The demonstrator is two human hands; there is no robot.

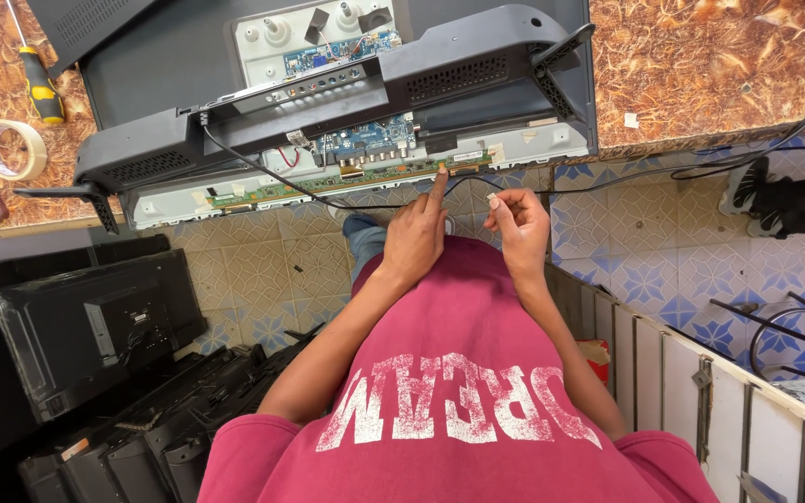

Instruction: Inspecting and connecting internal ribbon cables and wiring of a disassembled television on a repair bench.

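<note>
Hands – two (416, 233) (517, 228) | one green strip board (347, 184) – left fingertip touching

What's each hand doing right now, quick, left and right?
Left hand: holding nothing, forefinger stretched out onto the long green circuit strip.
Right hand: fingers pinched shut on a small white piece; what it is cannot be told.

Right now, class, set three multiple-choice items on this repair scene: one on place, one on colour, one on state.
1. Where does the tape roll lie?
A. on the floor
B. on the bench, left of the television
C. on the circuit board

2. What colour is the screwdriver handle?
A. yellow and black
B. red
C. green

3. The left hand is:
A. clenched
B. flat
C. pointing one finger at the long green board

Answers: B, it sits on the bench surface; A, its grip shows both colours; C, the forefinger reaches the board's edge.
</note>
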